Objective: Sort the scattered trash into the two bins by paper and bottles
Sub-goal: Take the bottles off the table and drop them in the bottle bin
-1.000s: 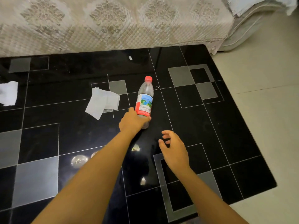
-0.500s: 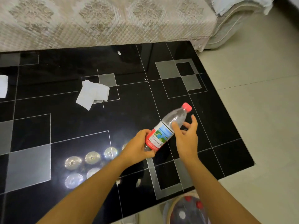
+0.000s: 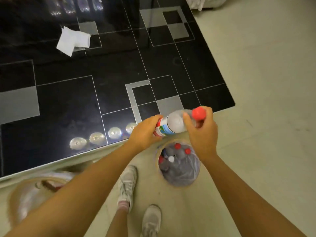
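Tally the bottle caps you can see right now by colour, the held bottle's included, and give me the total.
Red caps: 4, namely 1 on the held bottle and 3 in the bottle bin.
White caps: 1, in the bin.
Total: 5 visible caps. Any deeper in the bin are hidden.

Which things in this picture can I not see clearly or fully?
- Left bin, head view: contents blurred, partly behind the left forearm.
- Bottle label: mostly covered by the left hand.
- Bottle bin: bottle count unclear, blurred.
- Paper on the table: tissue or sheet, cannot tell.
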### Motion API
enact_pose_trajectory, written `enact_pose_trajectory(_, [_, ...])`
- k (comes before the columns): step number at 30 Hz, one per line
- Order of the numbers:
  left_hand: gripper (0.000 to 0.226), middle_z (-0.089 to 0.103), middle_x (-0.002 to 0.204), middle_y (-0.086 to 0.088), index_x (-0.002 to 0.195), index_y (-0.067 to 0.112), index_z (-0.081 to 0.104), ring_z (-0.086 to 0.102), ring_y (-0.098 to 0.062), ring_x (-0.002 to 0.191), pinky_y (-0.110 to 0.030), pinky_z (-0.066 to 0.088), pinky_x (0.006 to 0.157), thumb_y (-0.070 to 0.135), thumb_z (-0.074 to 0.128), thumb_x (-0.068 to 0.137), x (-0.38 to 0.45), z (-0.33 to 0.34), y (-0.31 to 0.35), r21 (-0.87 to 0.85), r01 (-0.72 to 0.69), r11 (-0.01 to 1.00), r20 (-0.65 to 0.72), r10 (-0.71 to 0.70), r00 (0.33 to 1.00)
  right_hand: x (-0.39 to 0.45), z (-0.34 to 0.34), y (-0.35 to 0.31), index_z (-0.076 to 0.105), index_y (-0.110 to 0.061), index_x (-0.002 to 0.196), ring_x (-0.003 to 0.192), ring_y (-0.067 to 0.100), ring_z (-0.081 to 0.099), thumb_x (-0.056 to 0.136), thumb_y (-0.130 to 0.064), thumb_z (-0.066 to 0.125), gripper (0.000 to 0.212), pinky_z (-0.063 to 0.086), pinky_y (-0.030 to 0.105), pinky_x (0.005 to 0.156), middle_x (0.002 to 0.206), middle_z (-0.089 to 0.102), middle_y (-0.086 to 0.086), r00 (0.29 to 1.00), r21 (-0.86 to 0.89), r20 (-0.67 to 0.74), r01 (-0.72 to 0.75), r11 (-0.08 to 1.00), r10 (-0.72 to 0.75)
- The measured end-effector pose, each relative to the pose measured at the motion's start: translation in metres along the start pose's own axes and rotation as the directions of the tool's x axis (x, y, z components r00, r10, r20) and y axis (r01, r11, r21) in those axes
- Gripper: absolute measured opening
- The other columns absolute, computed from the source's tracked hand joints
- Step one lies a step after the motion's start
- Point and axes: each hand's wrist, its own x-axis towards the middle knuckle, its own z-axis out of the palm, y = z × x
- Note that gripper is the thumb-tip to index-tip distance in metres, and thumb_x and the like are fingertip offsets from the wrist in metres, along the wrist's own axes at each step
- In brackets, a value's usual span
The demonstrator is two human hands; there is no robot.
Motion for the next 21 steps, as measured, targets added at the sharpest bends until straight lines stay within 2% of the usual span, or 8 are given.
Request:
enact_pose_trajectory(3, [0.058, 0.064, 0.124, -0.002, 0.129, 0.026, 0.055, 0.060, -0.025, 0.111, -0.039, 0.049, 0.093, 0.048, 0.070, 0.077, -0.016, 0.043, 0.024, 0.014, -0.065, 0.998, 0.033, 0.065, 0.997, -0.033, -0.036, 0.035, 0.047, -0.029, 0.091, 0.064, 0.009, 0.052, 0.079, -0.042, 0.070, 0.029, 0.043, 0.022, 0.059, 0.071, 0.051, -0.011, 1.000, -0.082, -0.008, 0.002, 0.997, -0.003])
enact_pose_trajectory(5, [0.063, 0.061, 0.129, -0.004, 0.132, 0.024, 0.053, 0.057, -0.028, 0.116, -0.039, 0.047, 0.096, 0.036, 0.076, 0.075, -0.019, 0.063, 0.030, 0.149, -0.120, 0.981, 0.079, 0.109, 0.991, -0.049, -0.051, 0.059, 0.049, -0.029, 0.089, 0.066, 0.015, 0.055, 0.079, -0.038, 0.072, 0.027, 0.044, 0.025, 0.059, 0.074, 0.056, -0.007, 1.000, -0.140, 0.006, -0.030, 0.990, 0.031])
enact_pose_trajectory(8, [0.074, 0.050, 0.141, -0.005, 0.141, 0.022, 0.043, 0.046, -0.026, 0.128, -0.038, 0.039, 0.104, 0.022, 0.077, 0.075, -0.020, 0.082, 0.031, 0.329, -0.105, 0.939, 0.163, 0.053, 0.985, -0.067, -0.058, 0.097, 0.055, -0.028, 0.096, 0.077, 0.021, 0.060, 0.078, -0.036, 0.071, 0.025, 0.048, 0.032, 0.066, 0.087, 0.063, -0.006, 0.989, -0.295, 0.070, -0.107, 0.950, 0.133])
enact_pose_trajectory(12, [0.056, 0.050, 0.139, -0.004, 0.137, 0.021, 0.046, 0.044, -0.024, 0.127, -0.036, 0.038, 0.102, 0.018, 0.066, 0.084, -0.018, 0.096, 0.016, 0.348, -0.089, 0.933, 0.166, 0.031, 0.986, -0.092, -0.048, 0.141, 0.060, -0.026, 0.103, 0.089, 0.025, 0.061, 0.077, -0.039, 0.067, 0.030, 0.049, 0.035, 0.069, 0.101, 0.062, -0.002, 0.952, -0.479, 0.193, -0.120, 0.870, 0.238])
enact_pose_trajectory(15, [0.047, 0.052, 0.136, -0.004, 0.133, 0.020, 0.049, 0.045, -0.026, 0.125, -0.037, 0.038, 0.101, 0.019, 0.062, 0.087, -0.018, 0.102, 0.005, 0.324, -0.077, 0.943, 0.147, 0.030, 0.989, -0.104, -0.035, 0.166, 0.059, -0.025, 0.107, 0.093, 0.027, 0.060, 0.081, -0.041, 0.062, 0.031, 0.046, 0.034, 0.066, 0.107, 0.059, 0.001, 0.926, -0.539, 0.244, -0.118, 0.834, 0.289])
enact_pose_trajectory(18, [0.049, 0.051, 0.137, -0.005, 0.134, 0.019, 0.047, 0.046, -0.026, 0.123, -0.037, 0.040, 0.100, 0.020, 0.062, 0.087, -0.021, 0.104, -0.002, 0.339, -0.069, 0.938, 0.151, 0.018, 0.988, -0.111, -0.022, 0.177, 0.058, -0.026, 0.114, 0.097, 0.027, 0.060, 0.087, -0.047, 0.056, 0.034, 0.044, 0.032, 0.069, 0.113, 0.058, 0.002, 0.887, -0.605, 0.308, -0.097, 0.790, 0.344])
enact_pose_trajectory(21, [0.050, 0.050, 0.139, -0.003, 0.135, 0.019, 0.047, 0.045, -0.025, 0.125, -0.036, 0.040, 0.101, 0.022, 0.063, 0.088, -0.024, 0.099, -0.006, 0.331, -0.051, 0.942, 0.143, 0.004, 0.990, -0.112, -0.016, 0.175, 0.057, -0.024, 0.119, 0.102, 0.028, 0.059, 0.091, -0.049, 0.051, 0.038, 0.044, 0.033, 0.075, 0.115, 0.060, 0.003, 0.859, -0.592, 0.317, -0.152, 0.792, 0.401])
